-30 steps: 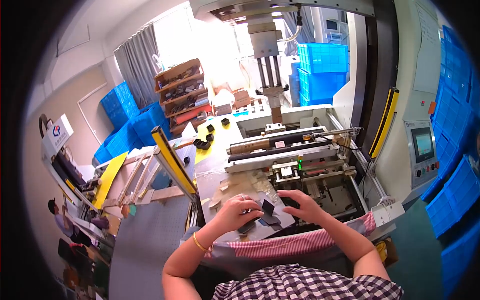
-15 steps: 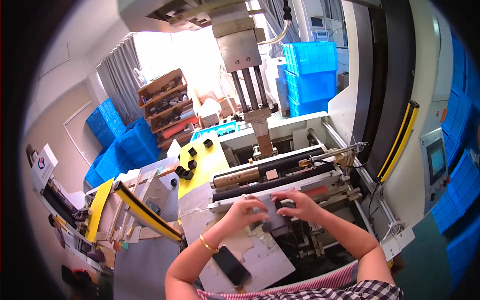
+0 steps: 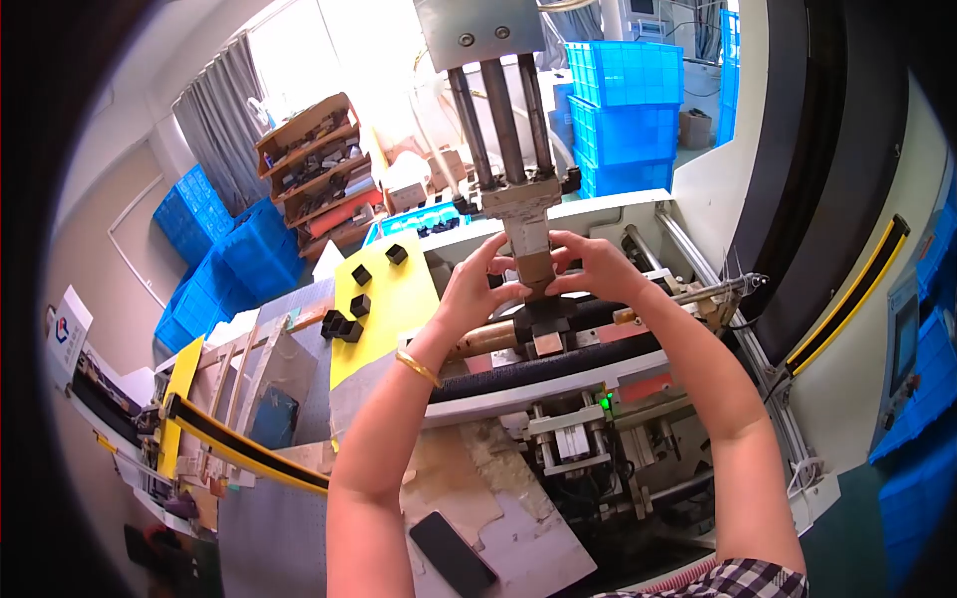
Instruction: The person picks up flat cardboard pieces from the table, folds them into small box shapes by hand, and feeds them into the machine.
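Both hands raised at the machine, one on either side of the squared metal block with a brownish lower end (image 3: 532, 239) that hangs below three dark vertical rods (image 3: 498, 125). Left hand (image 3: 467, 294) (gold-coloured bangle (image 3: 418, 369) at the wrist): fingers curved, tips directed at the block's lower end. Right hand (image 3: 605, 269): fingers likewise bent inward. Cannot tell whether either set of fingertips grasps anything. The dark, sheet-like piece (image 3: 548, 314) lies just under the block, between the hands, above the long black roller (image 3: 558, 371); its edges are partly hidden. To the left, small black open boxes (image 3: 360, 305) stand on a bright yellow sheet (image 3: 404, 289). Nearer the body, a black rectangular phone (image 3: 453, 553) lies on the pale, patched work board (image 3: 538, 558). A small green light (image 3: 605, 402) glows below the roller.
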A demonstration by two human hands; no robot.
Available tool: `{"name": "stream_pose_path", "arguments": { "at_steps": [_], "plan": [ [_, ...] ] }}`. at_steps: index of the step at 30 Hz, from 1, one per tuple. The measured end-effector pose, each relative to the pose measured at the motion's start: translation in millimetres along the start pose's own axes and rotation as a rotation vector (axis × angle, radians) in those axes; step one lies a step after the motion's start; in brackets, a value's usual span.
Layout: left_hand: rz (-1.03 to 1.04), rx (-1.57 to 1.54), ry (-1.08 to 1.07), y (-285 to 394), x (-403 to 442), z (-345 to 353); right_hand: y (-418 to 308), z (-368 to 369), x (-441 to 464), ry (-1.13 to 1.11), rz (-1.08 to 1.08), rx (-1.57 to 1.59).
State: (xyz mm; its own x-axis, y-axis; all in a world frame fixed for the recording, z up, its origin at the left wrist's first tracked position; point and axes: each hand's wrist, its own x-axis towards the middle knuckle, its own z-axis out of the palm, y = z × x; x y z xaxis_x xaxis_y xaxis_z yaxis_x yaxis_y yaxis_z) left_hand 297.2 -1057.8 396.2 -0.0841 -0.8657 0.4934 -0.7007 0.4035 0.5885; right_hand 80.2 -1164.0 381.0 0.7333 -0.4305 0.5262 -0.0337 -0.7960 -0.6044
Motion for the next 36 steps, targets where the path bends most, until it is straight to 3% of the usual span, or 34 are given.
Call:
{"name": "stream_pose_path", "arguments": {
  "at_steps": [2,3,4,5,6,8,9,10,11,12,14,15,16,17,19,22,23,24,26,30,34,36],
  "plan": [
    [0.079,-0.059,0.04,-5.8,-2.9,5.1,9.4,7.6,-1.8,0.08,0.111,0.362],
    [0.08,-0.032,0.094,3.2,-6.4,5.7,2.0,6.8,1.0,0.333,0.097,0.502],
    [0.123,0.069,0.212,13.0,-19.2,7.3,-8.0,5.5,-6.9,0.644,-0.138,0.797],
    [0.115,0.011,0.268,26.0,-38.1,6.9,-45.4,-2.7,-22.3,0.842,-0.113,0.948],
    [0.096,-0.04,0.335,36.0,-63.9,4.6,-66.1,2.5,-45.9,0.994,-0.05,0.843],
    [0.106,-0.128,0.149,52.2,-138.8,-7.6,-97.4,38.9,-112.6,0.826,0.041,0.806],
    [0.154,-0.156,0.087,58.2,-181.1,-13.7,-113.4,65.7,-142.0,0.617,0.143,0.837],
    [0.199,-0.177,0.034,63.2,-223.7,-22.1,-125.2,94.9,-169.9,0.338,0.114,0.788],
    [0.149,-0.161,0.023,66.1,-267.7,-33.0,-154.8,114.3,-193.3,0.117,0.203,0.609],
    [0.099,-0.15,0.012,68.5,-310.4,-43.8,-161.0,138.8,-219.7,-0.026,0.273,0.688],
    [-0.314,-0.176,0.107,76.4,-398.9,-78.4,-194.6,173.2,-257.2,-0.129,0.467,0.706],
    [-0.406,-0.082,0.28,73.0,-444.4,-94.6,-207.1,188.4,-268.7,-0.154,0.517,0.802],
    [-0.583,-0.2,0.498,63.9,-494.3,-105.9,-221.0,201.8,-272.5,-0.176,0.554,0.834],
    [-0.707,0.094,0.592,54.2,-547.6,-125.4,-232.8,215.8,-271.4,-0.21,0.578,0.821],
    [-0.959,0.283,0.769,21.6,-677.0,-155.6,-257.9,244.5,-261.1,-0.267,0.564,0.784],
    [-1.323,0.555,0.845,19.5,-875.2,-192.6,-294.1,303.8,-232.8,-0.335,0.586,0.762],
    [-1.468,0.677,0.83,27.5,-930.9,-196.2,-303.6,329.3,-220.1,-0.362,0.51,0.702],
    [-1.657,0.783,0.673,46.4,-971.6,-201.3,-302.9,358.0,-210.8,-0.404,0.35,0.522],
    [-1.843,0.915,0.611,84.9,-1012.6,-198.0,-344.8,395.0,-168.1,-0.488,0.094,0.206],
    [-2.044,0.912,0.524,98.5,-1083.7,-192.9,-363.3,490.3,-109.0,-0.55,-0.053,0.076],
    [-1.995,0.749,0.573,83.1,-1116.3,-196.0,-361.2,556.1,-78.4,-0.614,0.035,0.021],
    [-1.963,0.678,0.561,70.4,-1122.6,-196.1,-331.3,586.7,-89.6,-0.815,0.086,-0.063]
  ]
}}
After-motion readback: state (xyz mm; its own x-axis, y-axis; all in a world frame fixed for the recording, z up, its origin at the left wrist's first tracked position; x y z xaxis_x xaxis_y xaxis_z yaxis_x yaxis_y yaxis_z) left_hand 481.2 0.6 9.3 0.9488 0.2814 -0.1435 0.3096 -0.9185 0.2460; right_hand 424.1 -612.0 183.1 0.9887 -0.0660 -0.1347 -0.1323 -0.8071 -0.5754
